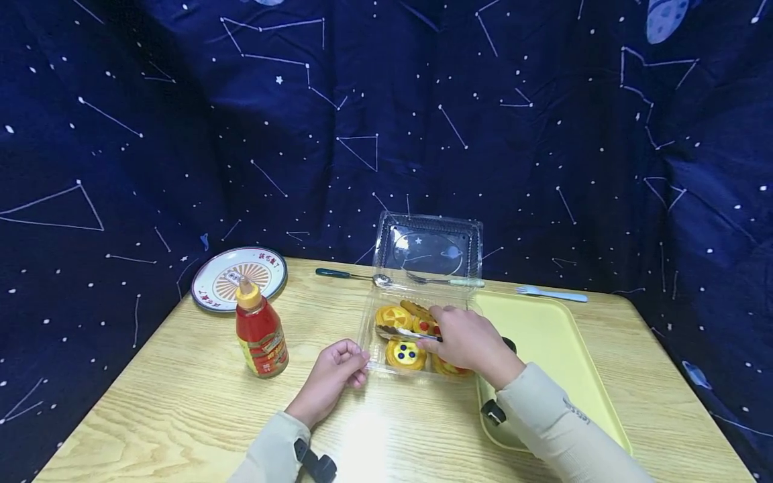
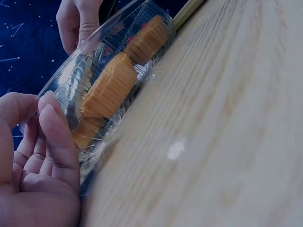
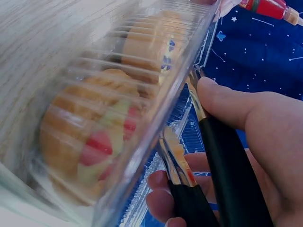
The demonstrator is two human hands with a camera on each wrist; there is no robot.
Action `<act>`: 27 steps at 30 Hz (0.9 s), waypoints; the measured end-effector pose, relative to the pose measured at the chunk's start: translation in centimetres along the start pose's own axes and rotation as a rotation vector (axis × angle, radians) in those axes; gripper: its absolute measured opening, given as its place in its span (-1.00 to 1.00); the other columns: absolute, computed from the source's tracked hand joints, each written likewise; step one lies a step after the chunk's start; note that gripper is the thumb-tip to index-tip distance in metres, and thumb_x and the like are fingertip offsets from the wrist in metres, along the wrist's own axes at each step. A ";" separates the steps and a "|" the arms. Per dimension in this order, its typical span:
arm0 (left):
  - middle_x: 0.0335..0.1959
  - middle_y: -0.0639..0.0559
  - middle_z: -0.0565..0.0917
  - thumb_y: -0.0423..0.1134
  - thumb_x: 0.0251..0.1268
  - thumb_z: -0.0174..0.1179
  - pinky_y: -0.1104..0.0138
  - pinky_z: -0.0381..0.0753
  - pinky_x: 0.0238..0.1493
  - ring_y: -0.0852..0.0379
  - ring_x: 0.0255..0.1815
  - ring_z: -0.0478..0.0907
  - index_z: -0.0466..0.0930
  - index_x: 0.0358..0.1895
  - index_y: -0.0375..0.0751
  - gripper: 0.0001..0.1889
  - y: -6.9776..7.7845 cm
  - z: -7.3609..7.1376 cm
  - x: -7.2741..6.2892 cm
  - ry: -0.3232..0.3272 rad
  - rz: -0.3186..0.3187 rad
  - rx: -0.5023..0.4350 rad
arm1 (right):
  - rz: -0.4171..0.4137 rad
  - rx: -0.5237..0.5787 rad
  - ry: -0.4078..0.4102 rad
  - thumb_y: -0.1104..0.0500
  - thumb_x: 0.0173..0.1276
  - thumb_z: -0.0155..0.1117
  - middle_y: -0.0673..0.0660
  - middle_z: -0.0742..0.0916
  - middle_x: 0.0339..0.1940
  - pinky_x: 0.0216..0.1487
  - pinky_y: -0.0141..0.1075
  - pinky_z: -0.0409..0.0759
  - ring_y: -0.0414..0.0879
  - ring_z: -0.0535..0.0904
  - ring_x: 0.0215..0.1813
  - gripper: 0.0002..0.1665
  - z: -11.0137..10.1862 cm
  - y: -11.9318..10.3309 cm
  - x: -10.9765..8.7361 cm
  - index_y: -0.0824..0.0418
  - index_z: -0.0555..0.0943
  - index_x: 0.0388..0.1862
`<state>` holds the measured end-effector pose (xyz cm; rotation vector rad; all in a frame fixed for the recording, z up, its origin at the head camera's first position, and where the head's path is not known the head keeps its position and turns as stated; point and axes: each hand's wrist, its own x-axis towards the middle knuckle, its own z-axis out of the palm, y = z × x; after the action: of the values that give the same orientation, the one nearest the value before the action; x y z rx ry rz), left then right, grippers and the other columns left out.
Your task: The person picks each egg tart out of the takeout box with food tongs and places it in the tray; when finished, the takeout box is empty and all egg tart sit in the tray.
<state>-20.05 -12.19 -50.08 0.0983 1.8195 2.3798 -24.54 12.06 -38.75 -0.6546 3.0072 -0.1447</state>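
A clear plastic clamshell box lies on the table with its lid raised at the back. Several toy-like tarts sit inside, among them one with dark blue dots and a yellow one behind it. My left hand pinches the box's near left rim between thumb and fingers. Over the box, my right hand grips metal tongs with black handles. Their two arms stand apart, reaching in among the tarts. Whether the tongs touch a tart cannot be told. A red-topped tart shows through the box wall.
A yellow tray lies to the right, partly beneath my right forearm. On the left stand a red sauce bottle and a patterned plate. A spoon, a fork and a light blue fork lie along the back.
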 end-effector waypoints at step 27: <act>-0.49 -0.04 0.61 -0.37 0.34 0.21 0.44 0.57 -0.50 0.20 -0.56 0.54 0.44 -0.34 -0.25 -0.87 0.1 -0.1 -0.1 -0.022 0.013 -0.003 | -0.003 0.060 0.173 -0.22 0.27 0.38 0.15 0.72 0.00 -0.33 0.08 0.62 0.16 0.68 -0.15 -0.29 1.0 0.8 -0.4 0.14 0.49 0.26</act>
<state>-20.00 -12.36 -50.03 0.1359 1.8113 2.3803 -24.43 12.87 -39.82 -0.6743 3.1518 -0.3067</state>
